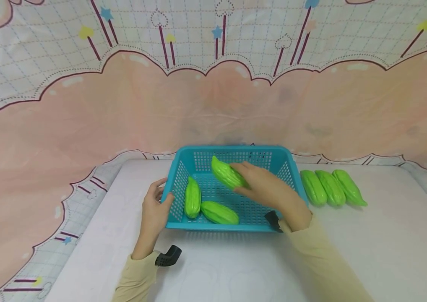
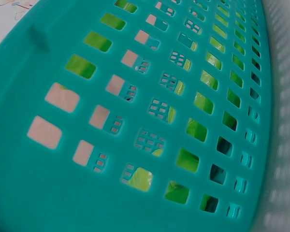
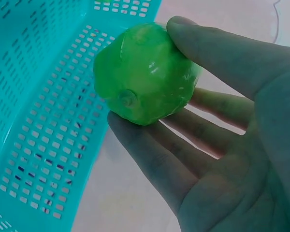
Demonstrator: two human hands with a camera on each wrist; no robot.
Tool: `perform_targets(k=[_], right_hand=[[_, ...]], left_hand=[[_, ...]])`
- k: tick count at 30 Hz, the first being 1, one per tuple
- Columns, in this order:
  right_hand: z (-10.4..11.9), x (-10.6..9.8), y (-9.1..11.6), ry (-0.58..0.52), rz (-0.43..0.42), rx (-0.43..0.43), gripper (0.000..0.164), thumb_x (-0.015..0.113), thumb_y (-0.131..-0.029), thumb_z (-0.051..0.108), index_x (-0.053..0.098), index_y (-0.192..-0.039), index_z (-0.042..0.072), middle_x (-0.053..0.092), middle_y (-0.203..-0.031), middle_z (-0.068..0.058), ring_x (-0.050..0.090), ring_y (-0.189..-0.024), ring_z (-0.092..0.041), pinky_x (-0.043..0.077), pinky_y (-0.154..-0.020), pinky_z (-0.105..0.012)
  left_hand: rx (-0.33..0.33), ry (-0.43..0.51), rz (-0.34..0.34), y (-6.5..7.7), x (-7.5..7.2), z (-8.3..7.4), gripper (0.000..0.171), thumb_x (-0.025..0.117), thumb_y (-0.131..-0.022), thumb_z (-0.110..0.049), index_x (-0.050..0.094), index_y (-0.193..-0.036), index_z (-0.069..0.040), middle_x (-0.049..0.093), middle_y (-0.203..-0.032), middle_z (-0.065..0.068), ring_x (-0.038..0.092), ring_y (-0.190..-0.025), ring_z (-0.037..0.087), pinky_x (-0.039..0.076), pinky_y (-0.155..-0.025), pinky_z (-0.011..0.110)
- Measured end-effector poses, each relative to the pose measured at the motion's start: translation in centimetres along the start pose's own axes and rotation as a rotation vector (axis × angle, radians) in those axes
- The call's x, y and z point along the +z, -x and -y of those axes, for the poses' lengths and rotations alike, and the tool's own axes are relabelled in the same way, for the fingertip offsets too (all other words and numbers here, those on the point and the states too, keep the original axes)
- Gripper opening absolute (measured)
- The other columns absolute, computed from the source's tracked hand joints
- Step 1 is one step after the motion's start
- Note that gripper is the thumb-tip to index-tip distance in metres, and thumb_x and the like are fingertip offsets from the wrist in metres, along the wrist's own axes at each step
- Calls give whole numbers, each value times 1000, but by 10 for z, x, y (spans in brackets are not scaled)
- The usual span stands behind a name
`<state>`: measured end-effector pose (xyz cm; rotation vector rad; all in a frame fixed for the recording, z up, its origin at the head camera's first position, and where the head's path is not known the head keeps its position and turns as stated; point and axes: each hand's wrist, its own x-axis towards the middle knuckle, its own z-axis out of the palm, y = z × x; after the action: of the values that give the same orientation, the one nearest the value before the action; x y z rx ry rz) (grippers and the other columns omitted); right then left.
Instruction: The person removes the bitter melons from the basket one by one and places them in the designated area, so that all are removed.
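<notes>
My right hand (image 1: 264, 184) holds a green bitter melon (image 1: 225, 172) above the blue-green plastic basket (image 1: 221, 227). In the right wrist view, the thumb and fingers grip the bitter melon's (image 3: 142, 77) blunt stem end. Its pointed tip aims up and left in the head view. On the basket's left side, my left hand (image 1: 156, 214) grips the rim, thumb over the edge and fingers outside. Inside the basket lie two more bitter melons, one (image 1: 192, 199) along the left wall and another (image 1: 219, 212) near the front wall. The left wrist view shows only the perforated basket wall (image 2: 63, 193), with green behind its holes.
To the basket's right, three bitter melons (image 1: 330, 187) lie side by side on the white table (image 1: 228, 268). A printed cloth backdrop (image 1: 213, 109) hangs behind the table's far edge, close to the basket's back wall.
</notes>
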<state>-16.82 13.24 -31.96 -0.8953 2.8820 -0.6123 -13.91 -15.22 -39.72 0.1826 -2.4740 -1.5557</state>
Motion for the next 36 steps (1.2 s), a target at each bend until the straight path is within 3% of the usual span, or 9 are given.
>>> perform_targets(k=[26,36], right_hand=[[-21,-2,40,10,-82,40,67,70,-93,26,40,-149,3,48,-147,-20,49,-133,-41,44,-104,-54],[-27,-5,53,43,-90,63,66,69,-94,27,41,-147,1,55,-140,-19,59,-121,-36,50,-97,-50]], left_hand=[[-7,10,2,-1,0,2,48,52,-97,-8,45,-144,-8,61,-129,21,61,-113,31,53,-87,47],[12,15,-6,0,0,-1,48,52,-96,-6,47,-144,-5,63,-126,22,62,-110,32,52,-85,45]])
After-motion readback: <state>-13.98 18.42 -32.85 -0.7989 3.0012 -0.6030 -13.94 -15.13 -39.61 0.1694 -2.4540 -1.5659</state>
